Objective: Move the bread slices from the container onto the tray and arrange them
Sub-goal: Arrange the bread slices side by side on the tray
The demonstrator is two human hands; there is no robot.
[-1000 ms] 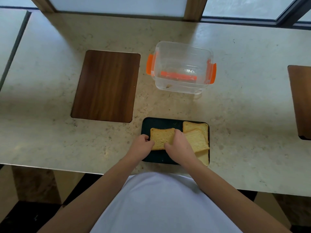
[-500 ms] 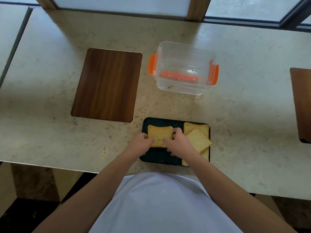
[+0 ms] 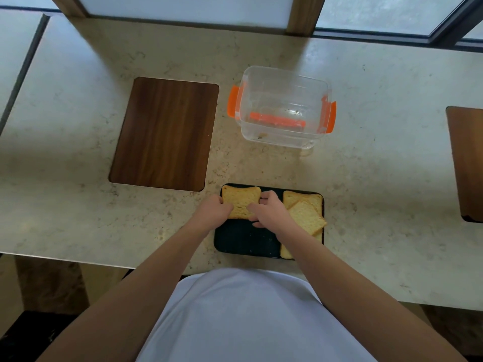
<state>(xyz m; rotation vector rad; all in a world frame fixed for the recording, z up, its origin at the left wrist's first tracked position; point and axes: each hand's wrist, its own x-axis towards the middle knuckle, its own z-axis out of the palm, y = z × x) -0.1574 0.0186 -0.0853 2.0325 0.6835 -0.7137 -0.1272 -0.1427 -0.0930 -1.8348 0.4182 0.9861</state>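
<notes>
Fingers of the left hand [image 3: 213, 209] are being curled against the left edge of the bread slice [image 3: 241, 201], while fingers of the right hand [image 3: 270, 211] are being pinched on its right edge and near corner. The slice is thus being gripped from both sides at once. It is being held flat or nearly flat over the far-left corner of the tray [image 3: 245, 242]; whether its underside is touching the tray cannot be told.

Three more slices are lying in a loose overlapping pile [image 3: 305, 214] along the right side of the tray, the top one turned askew and one jutting toward the near edge. The near-left part of the tray is showing bare.

Beyond the tray, the clear container [image 3: 283, 111] with orange latches is standing with no bread visible inside, only a few crumbs. A wooden board [image 3: 164, 133] is lying beyond the tray to the left, on the stone counter [image 3: 78, 205].

Handling judgement: the bread is being taken as light, soft and easily torn or dented. Hold is best taken at opposite crust edges with light pressure, not at the crumb centre.
</notes>
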